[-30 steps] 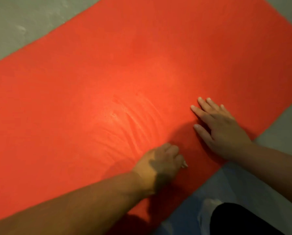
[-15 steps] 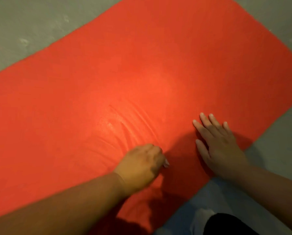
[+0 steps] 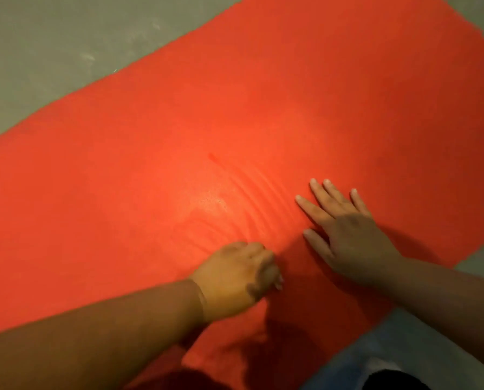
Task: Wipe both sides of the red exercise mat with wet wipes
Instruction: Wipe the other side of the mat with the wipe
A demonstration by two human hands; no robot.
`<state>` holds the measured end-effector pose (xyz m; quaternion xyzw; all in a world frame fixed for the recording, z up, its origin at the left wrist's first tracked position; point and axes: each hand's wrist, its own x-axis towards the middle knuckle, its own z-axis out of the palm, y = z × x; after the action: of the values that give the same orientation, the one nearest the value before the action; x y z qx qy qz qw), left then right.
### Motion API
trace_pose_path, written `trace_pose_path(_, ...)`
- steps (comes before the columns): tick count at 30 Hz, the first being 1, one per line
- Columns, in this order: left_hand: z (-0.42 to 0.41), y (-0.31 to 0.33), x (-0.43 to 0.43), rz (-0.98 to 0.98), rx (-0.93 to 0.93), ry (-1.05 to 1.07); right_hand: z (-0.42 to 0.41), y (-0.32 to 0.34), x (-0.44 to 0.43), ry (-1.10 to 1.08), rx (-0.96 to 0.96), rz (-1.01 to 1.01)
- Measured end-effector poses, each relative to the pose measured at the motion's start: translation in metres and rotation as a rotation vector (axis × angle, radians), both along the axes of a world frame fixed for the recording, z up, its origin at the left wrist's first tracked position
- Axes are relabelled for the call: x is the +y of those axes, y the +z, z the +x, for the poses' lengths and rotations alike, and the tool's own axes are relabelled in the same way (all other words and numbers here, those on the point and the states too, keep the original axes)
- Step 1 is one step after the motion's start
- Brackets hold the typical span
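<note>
The red exercise mat (image 3: 122, 192) lies flat on the floor and fills most of the view. My left hand (image 3: 235, 277) rests knuckles-up on its near part, fingers curled under. A small pale bit of wet wipe (image 3: 278, 283) shows at the fingertips; the rest is hidden beneath the hand. My right hand (image 3: 347, 229) presses flat on the mat just to the right, fingers straight and spread. Fine ripples (image 3: 252, 204) bunch up in the mat ahead of both hands, beside a shiny damp patch.
Grey concrete floor (image 3: 52, 38) borders the mat at the upper left and far right. At the bottom right lie a pale bluish surface (image 3: 375, 347) and a dark shape (image 3: 395, 381), right by the mat's near edge.
My left hand slid left across the mat, away from the right hand, then came back toward it. The right hand stayed flat on the mat. The view shifted slightly.
</note>
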<state>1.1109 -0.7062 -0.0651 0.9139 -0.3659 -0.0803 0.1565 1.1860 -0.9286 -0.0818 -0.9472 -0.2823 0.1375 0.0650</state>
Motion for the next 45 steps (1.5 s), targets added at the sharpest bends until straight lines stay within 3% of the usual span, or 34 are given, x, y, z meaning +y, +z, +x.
trace_pose_path(1,0.019,-0.003,0.017,0.049,-0.079,0.065,0.000,0.000,0.003,0.028,-0.002,0.001)
trace_pose_path(3,0.065,-0.009,0.060,0.176,-0.213,0.401,-0.002,-0.001,0.007,0.070,0.003,-0.001)
trace_pose_path(5,0.099,-0.006,0.098,0.200,-0.147,0.811,-0.001,-0.001,0.012,0.065,0.004,-0.005)
trace_pose_path(7,0.089,-0.006,0.087,0.164,-0.111,0.993,0.001,-0.002,0.018,0.052,0.003,-0.006)
trace_pose_path(9,0.052,-0.006,0.044,0.059,-0.112,0.759,0.002,-0.002,0.021,0.040,0.008,-0.005)
trace_pose_path(12,0.001,-0.003,0.006,-0.066,0.021,0.171,0.001,-0.003,0.020,0.052,-0.004,0.018)
trace_pose_path(14,0.023,-0.004,0.034,-0.025,-0.007,0.017,0.002,-0.003,0.017,0.055,-0.001,0.016)
trace_pose_path(16,0.063,-0.009,0.075,0.086,-0.152,0.097,0.003,-0.002,0.014,0.061,0.006,0.012)
trace_pose_path(18,0.101,-0.007,0.128,0.211,-0.228,0.392,0.002,-0.002,0.015,0.054,0.014,0.011)
trace_pose_path(21,0.105,-0.003,0.146,0.214,-0.123,0.921,0.000,-0.001,0.021,0.027,0.015,0.020)
trace_pose_path(22,0.094,-0.003,0.129,0.203,-0.098,0.989,0.001,-0.001,0.024,0.023,0.020,0.023)
trace_pose_path(24,0.060,-0.005,0.084,0.107,-0.092,0.874,0.002,0.000,0.030,0.035,0.024,0.026)
trace_pose_path(27,0.013,-0.004,0.039,-0.030,-0.005,0.305,0.002,0.002,0.038,0.093,0.011,0.033)
trace_pose_path(29,0.026,-0.003,0.059,0.020,-0.019,0.141,0.003,0.003,0.041,0.108,0.012,0.030)
trace_pose_path(31,0.061,-0.007,0.096,0.065,-0.105,0.359,0.004,0.003,0.042,0.105,0.016,0.022)
trace_pose_path(34,0.101,-0.008,0.158,0.142,-0.108,0.961,0.003,0.001,0.043,0.072,0.018,0.009)
trace_pose_path(36,0.096,-0.007,0.147,0.148,-0.067,1.108,0.001,-0.001,0.047,0.064,0.025,0.011)
trace_pose_path(38,0.069,-0.006,0.108,0.105,-0.070,0.879,0.001,-0.002,0.050,0.054,0.024,0.026)
trace_pose_path(41,0.011,0.000,0.071,-0.007,-0.008,0.239,0.001,-0.002,0.049,0.071,0.024,0.030)
trace_pose_path(42,0.008,0.002,0.079,0.025,0.026,0.128,0.001,-0.002,0.048,0.075,0.027,0.030)
trace_pose_path(43,0.016,-0.002,0.092,0.065,0.012,0.113,0.001,-0.003,0.048,0.076,0.028,0.030)
trace_pose_path(45,0.050,-0.005,0.126,0.130,-0.080,0.360,0.002,-0.003,0.050,0.082,0.030,0.029)
